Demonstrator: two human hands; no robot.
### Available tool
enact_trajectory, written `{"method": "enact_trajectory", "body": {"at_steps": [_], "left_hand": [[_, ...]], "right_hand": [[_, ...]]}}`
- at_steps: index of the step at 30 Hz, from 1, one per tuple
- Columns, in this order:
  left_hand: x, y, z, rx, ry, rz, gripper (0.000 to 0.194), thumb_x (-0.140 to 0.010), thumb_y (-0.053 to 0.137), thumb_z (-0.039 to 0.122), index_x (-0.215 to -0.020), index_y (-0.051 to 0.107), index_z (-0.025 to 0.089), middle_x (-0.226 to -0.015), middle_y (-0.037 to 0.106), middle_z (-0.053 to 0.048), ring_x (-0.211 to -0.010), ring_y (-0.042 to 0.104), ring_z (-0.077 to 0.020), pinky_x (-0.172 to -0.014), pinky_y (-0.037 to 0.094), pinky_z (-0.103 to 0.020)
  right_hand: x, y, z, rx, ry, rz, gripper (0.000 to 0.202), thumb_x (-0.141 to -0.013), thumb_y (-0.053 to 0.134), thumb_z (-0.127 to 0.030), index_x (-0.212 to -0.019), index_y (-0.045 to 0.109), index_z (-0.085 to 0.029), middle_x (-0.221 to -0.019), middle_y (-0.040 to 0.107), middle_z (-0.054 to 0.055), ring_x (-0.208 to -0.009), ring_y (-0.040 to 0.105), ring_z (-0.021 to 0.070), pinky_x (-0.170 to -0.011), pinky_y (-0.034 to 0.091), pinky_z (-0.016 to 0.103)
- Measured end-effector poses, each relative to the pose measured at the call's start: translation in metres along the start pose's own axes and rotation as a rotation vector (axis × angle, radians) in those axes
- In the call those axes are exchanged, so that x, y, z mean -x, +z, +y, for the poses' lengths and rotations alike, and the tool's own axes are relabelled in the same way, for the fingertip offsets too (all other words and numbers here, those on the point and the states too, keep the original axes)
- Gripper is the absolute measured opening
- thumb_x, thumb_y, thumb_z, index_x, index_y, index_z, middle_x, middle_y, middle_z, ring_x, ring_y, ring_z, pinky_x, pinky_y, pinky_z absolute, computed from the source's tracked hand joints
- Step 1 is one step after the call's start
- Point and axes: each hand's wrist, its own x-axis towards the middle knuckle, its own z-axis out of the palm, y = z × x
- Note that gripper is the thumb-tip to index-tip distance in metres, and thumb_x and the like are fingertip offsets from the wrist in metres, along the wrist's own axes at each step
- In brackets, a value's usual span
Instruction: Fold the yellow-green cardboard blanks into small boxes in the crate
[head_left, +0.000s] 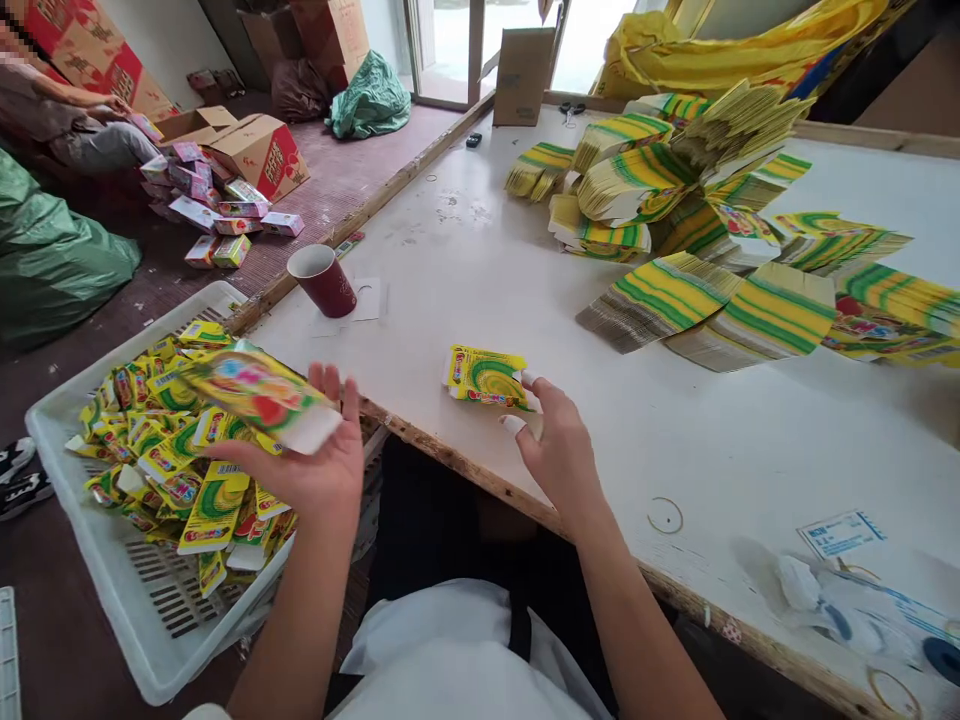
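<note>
My left hand (319, 465) is palm up over the crate's edge, its fingers spread. A printed candy box (262, 395), smeared by motion, is at its palm and fingers with the white end towards me; whether it still rests on the hand is hard to tell. On the white table lies a small yellow-and-green box (486, 376) with a flap raised at its right end. My right hand (556, 440) is at that end, thumb and index finger apart, the index tip at the box's corner. White coverings sit on these two fingertips.
A white plastic crate (97, 590) of filled yellow boxes stands at left. A maroon mug (324, 282) is near the table's left edge. Fanned stacks of flat cartons (660, 295) cover the back right. Crumpled plastic (862, 610) lies front right. A person (82, 115) sits beside pink boxes.
</note>
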Motion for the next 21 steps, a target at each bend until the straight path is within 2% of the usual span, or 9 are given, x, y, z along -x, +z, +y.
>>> {"method": "enact_trajectory", "body": {"at_steps": [3, 5, 8, 10, 13, 16, 18, 21], "left_hand": [[-0.004, 0.002, 0.005, 0.051, -0.207, 0.077, 0.071, -0.078, 0.041, 0.086, -0.1, 0.064, 0.022, -0.118, 0.069, -0.012, -0.126, 0.061, -0.0233, -0.103, 0.052, -0.036], [0.006, 0.005, -0.002, 0.051, -0.338, 0.064, 0.071, -0.078, 0.047, 0.082, -0.105, 0.062, 0.018, -0.123, 0.066, -0.015, -0.126, 0.06, -0.0254, -0.101, 0.054, -0.038], [0.025, 0.009, -0.02, 0.038, -0.434, 0.002, 0.067, -0.072, 0.065, 0.075, -0.108, 0.061, 0.018, -0.123, 0.065, -0.016, -0.118, 0.064, -0.0257, -0.095, 0.056, -0.037], [0.036, 0.012, -0.031, 0.028, -0.445, -0.049, 0.067, -0.067, 0.074, 0.071, -0.109, 0.061, 0.02, -0.121, 0.066, -0.014, -0.114, 0.065, -0.0243, -0.094, 0.055, -0.036], [0.047, 0.017, -0.039, 0.015, -0.432, -0.136, 0.068, -0.061, 0.081, 0.067, -0.108, 0.062, 0.022, -0.116, 0.067, -0.009, -0.112, 0.065, -0.0226, -0.095, 0.054, -0.035], [0.054, 0.026, -0.036, 0.025, -0.415, -0.262, 0.065, -0.059, 0.082, 0.067, -0.104, 0.063, 0.023, -0.111, 0.069, -0.008, -0.11, 0.065, -0.0247, -0.093, 0.054, -0.037], [0.056, 0.034, -0.032, 0.066, -0.394, -0.314, 0.059, -0.063, 0.079, 0.068, -0.099, 0.065, 0.023, -0.1, 0.071, -0.006, -0.099, 0.067, -0.0245, -0.088, 0.055, -0.038], [0.053, 0.041, -0.028, 0.183, -0.336, -0.261, 0.051, -0.067, 0.074, 0.07, -0.081, 0.063, 0.022, -0.073, 0.061, 0.001, -0.072, 0.063, -0.0164, -0.076, 0.056, -0.031]], "right_hand": [[-0.011, 0.007, 0.009, 0.114, 0.025, 0.012, 0.041, -0.08, 0.049, -0.007, -0.118, 0.059, -0.019, -0.106, 0.07, 0.014, -0.097, 0.061, 0.0314, -0.087, 0.05, 0.053], [-0.013, 0.01, 0.011, 0.121, 0.028, 0.017, 0.042, -0.075, 0.048, -0.003, -0.114, 0.059, -0.018, -0.101, 0.068, 0.014, -0.094, 0.058, 0.0314, -0.087, 0.049, 0.054], [-0.01, 0.01, 0.007, 0.115, 0.032, 0.03, 0.046, -0.072, 0.05, -0.004, -0.116, 0.054, -0.017, -0.1, 0.064, 0.013, -0.094, 0.056, 0.0312, -0.089, 0.046, 0.055], [-0.006, 0.006, 0.002, 0.094, 0.042, 0.042, 0.05, -0.071, 0.05, -0.005, -0.12, 0.05, -0.018, -0.098, 0.061, 0.011, -0.091, 0.056, 0.0295, -0.085, 0.048, 0.053], [0.004, 0.0, -0.013, 0.014, 0.055, 0.036, 0.053, -0.073, 0.052, -0.01, -0.124, 0.042, -0.02, -0.091, 0.058, 0.005, -0.079, 0.057, 0.0231, -0.073, 0.052, 0.042], [0.017, -0.004, -0.034, -0.331, 0.073, -0.151, 0.057, -0.074, 0.059, -0.015, -0.127, 0.039, -0.024, -0.086, 0.055, -0.001, -0.07, 0.057, 0.0167, -0.064, 0.053, 0.031], [0.026, -0.005, -0.049, -0.601, 0.094, -0.296, 0.059, -0.075, 0.061, -0.016, -0.129, 0.038, -0.026, -0.086, 0.054, -0.002, -0.071, 0.058, 0.015, -0.063, 0.053, 0.028], [0.038, -0.001, -0.064, -0.779, 0.121, -0.355, 0.059, -0.078, 0.064, -0.017, -0.131, 0.039, -0.027, -0.092, 0.057, 0.0, -0.078, 0.06, 0.015, -0.07, 0.055, 0.029]]}}
